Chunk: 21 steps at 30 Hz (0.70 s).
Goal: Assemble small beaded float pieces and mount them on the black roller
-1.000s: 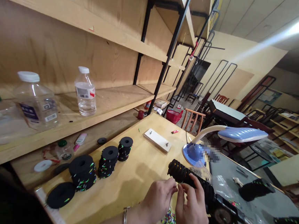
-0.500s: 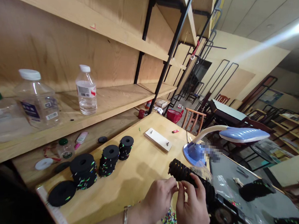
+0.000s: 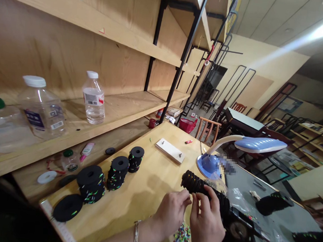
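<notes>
Black roll [image 3: 192, 181] lies just beyond the left hand [image 3: 172, 209] and right hand [image 3: 207, 222], fingertips pinched, anything held too small to tell.

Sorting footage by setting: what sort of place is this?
Probably a small workshop or craft room: there's a pile of small multicoloured pieces on the wooden table, black cylinders dotted with colour, and a black machine near the hands.
</notes>
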Available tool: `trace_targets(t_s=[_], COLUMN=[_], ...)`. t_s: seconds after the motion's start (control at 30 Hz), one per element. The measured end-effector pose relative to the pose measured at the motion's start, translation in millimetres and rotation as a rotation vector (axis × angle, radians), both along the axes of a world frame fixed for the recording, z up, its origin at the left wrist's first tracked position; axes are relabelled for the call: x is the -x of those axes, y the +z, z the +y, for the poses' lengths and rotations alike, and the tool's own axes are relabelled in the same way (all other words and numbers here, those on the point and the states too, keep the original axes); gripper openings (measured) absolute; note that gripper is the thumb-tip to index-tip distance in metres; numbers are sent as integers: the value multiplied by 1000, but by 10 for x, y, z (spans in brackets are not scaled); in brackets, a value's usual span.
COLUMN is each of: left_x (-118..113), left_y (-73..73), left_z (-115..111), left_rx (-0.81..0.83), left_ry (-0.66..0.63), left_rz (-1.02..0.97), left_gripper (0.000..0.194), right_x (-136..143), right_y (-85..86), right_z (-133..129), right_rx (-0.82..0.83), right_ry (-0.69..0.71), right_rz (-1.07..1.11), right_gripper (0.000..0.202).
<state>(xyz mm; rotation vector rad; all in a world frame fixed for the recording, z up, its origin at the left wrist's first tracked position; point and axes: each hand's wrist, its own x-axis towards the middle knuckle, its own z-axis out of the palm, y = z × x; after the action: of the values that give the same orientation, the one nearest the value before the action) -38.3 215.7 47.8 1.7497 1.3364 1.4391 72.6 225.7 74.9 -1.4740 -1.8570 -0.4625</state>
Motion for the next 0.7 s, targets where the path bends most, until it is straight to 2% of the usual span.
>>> trace_targets(t_s=[0.17,0.27,0.43,0.7], left_x=[-8,-33,-83,-93], left_y=[22,43,63,136], left_z=[-38,-62,-59,12], left_rx=[15,18,7,-10], left_ry=[-4,-10,-12,20], left_rz=[-34,-48,-30,10], left_gripper=[21,22,21,21], right_x=[-200,-291,-325,-362], right_y=[92,141,198,547], right_z=[103,164,223,386], right_rx=[-10,24,72,399], right_ry=[210,224,243,321], right_rz=[-54,-156,-180,-116], right_gripper=[34,32,30,28])
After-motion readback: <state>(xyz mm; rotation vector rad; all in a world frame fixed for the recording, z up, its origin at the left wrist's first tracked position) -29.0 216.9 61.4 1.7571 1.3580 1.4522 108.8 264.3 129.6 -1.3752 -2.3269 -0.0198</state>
